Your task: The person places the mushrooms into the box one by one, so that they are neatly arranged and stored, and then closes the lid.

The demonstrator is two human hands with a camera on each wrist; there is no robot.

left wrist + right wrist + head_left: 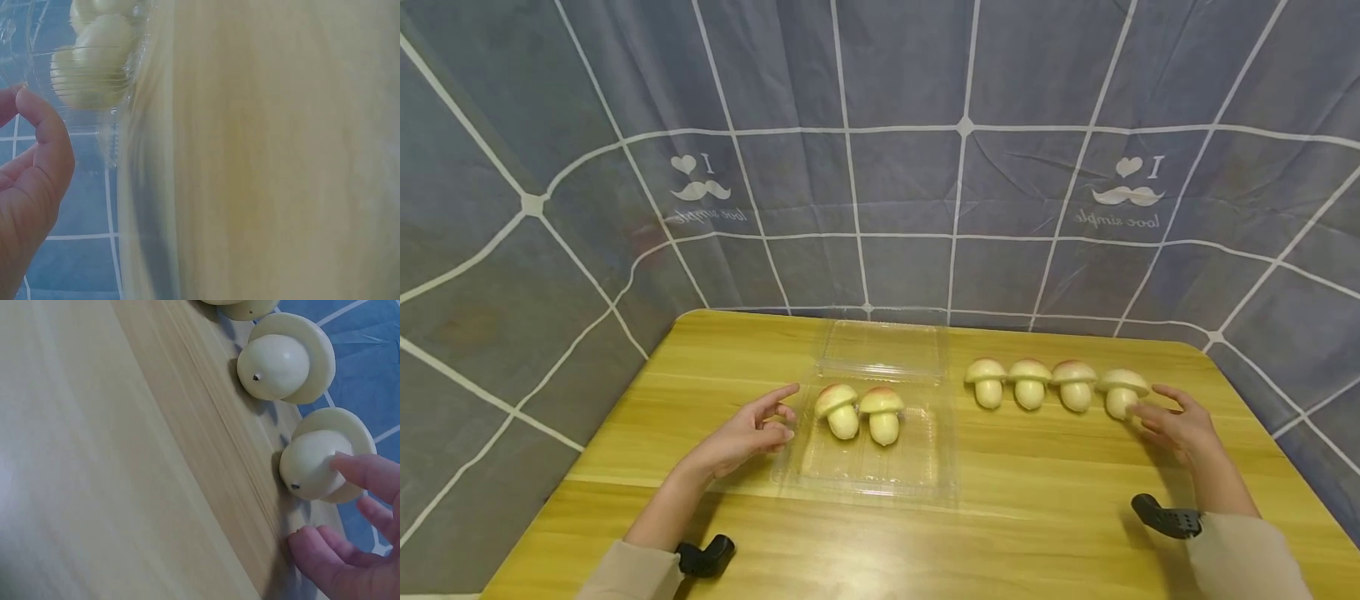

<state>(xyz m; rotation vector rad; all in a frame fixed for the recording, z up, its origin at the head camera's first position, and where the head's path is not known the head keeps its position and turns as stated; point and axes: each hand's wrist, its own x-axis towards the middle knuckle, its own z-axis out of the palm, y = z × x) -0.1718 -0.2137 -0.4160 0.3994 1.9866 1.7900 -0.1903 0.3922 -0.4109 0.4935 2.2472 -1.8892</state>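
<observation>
Two toy mushrooms [883, 415] with pale stems and reddish-yellow caps lie inside a clear plastic clamshell box [872, 479], its lid tipped back. My left hand [741, 433] is at the box's left side, fingers loosely bent and holding nothing. In the left wrist view, its fingertips [24, 94] show near the clear wall. To the right, several more such mushrooms [1030, 383] lie in a row. My right hand [1180, 425] reaches the rightmost mushroom [1122, 392], its fingers spread. In the right wrist view, one fingertip [340, 461] overlaps the stem.
The wooden table [1037, 517] ends at the back against a grey-blue curtain [910, 183] with white lines. A black wrist device [706, 557] sits on the left forearm, another black device [1165, 517] on the right.
</observation>
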